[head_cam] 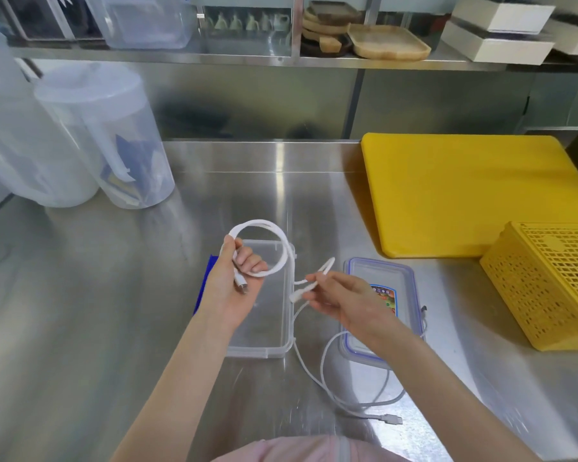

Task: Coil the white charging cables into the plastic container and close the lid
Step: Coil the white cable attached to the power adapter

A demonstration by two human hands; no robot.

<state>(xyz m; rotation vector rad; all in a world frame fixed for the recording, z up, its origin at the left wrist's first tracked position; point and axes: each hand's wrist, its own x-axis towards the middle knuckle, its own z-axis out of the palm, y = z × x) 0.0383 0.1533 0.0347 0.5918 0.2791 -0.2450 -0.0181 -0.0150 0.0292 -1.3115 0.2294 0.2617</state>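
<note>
Clear container [277,351] bare, lid [377,271] beside; white cable [274,235] in both hands' grip.

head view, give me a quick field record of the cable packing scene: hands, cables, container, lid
left hand: grips a loop of thick white cable
right hand: pinches the same cable's other end
second cable: thinner, lying loose on the steel counter
container: clear, open, no cable inside
lid: off, flat on counter right of container
other: yellow cutting board, yellow basket
</note>
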